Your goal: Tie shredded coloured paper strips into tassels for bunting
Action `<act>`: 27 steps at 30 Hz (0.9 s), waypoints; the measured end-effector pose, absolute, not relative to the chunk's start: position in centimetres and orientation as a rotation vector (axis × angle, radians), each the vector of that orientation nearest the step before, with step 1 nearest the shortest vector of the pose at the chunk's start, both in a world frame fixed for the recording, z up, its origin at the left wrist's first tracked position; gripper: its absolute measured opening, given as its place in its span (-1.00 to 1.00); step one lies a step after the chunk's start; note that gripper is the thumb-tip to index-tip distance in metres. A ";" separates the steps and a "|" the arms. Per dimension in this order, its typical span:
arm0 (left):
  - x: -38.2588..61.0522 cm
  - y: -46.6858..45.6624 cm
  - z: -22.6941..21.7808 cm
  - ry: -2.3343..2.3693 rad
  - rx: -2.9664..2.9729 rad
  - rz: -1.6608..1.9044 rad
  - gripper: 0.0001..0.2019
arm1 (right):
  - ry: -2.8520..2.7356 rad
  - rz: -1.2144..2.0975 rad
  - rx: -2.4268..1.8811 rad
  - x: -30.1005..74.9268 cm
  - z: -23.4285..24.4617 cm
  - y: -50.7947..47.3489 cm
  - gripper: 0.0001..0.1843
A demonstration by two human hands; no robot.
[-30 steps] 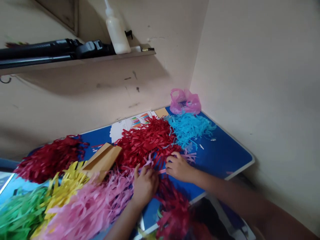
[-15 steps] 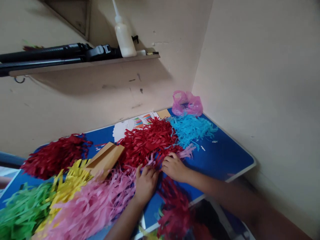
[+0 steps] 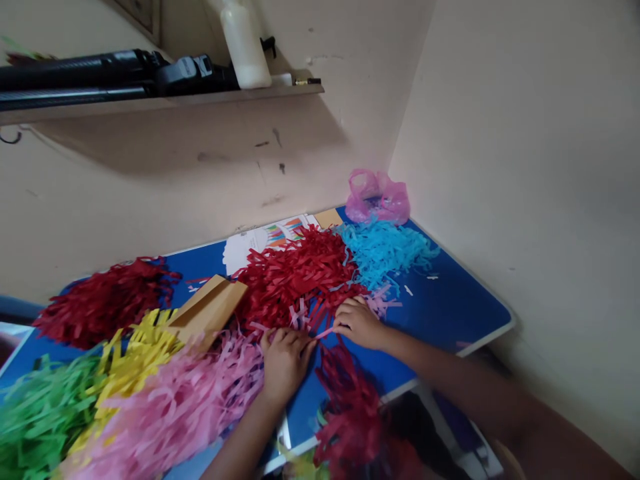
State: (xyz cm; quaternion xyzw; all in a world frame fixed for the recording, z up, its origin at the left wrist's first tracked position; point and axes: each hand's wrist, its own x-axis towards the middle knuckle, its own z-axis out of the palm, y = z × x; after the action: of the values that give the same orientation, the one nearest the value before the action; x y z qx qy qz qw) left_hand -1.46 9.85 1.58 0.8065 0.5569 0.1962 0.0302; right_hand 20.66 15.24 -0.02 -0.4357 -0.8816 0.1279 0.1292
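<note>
My right hand (image 3: 357, 323) pinches a thin pink paper strip (image 3: 325, 333) at the edge of a heap of red paper strips (image 3: 295, 280). My left hand (image 3: 286, 363) lies close by on the fringe of a pink paper strip bundle (image 3: 170, 410), its fingers curled. Whether it grips anything is hidden. Around the hands lie a crimson paper bundle (image 3: 350, 417), a turquoise strip heap (image 3: 385, 253), and a dark red bundle (image 3: 105, 303). Yellow strips (image 3: 135, 360) and green strips (image 3: 45, 417) spread to the left.
The blue table top (image 3: 440, 307) meets a cream wall corner. A kraft paper envelope (image 3: 207, 310), a printed sheet (image 3: 265, 243) and a pink plastic bag (image 3: 377, 198) lie on it. Above stand a wall shelf (image 3: 150, 100), a white plastic bottle (image 3: 243, 43) and a black folded stand (image 3: 193, 75).
My hands have drawn slightly apart, the right moving up and right. The pink strip now shows between them. The whole view has shifted slightly as my head moved.
</note>
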 end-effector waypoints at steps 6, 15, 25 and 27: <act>-0.4 10.9 1.9 1.806 2.483 0.502 -0.81 | -2.568 0.353 -1.406 19.4 1.2 16.0 -0.85; 0.0 10.0 1.5 1.615 2.671 0.557 -0.75 | -2.838 0.171 -0.933 19.3 2.1 15.8 -0.77; -2.0 9.5 6.0 1.601 2.800 0.942 -0.79 | -2.563 0.314 -0.983 18.6 8.5 15.0 -0.80; -2.9 8.6 8.6 1.522 2.905 1.060 -0.75 | -2.395 0.721 -0.955 18.5 10.9 15.0 -0.72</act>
State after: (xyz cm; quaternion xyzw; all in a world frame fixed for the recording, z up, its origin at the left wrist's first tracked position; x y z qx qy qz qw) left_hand -2.95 8.57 8.61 0.8330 0.4366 0.3041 -0.1520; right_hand 18.48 14.98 10.91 -0.3471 -0.8705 0.2622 0.2301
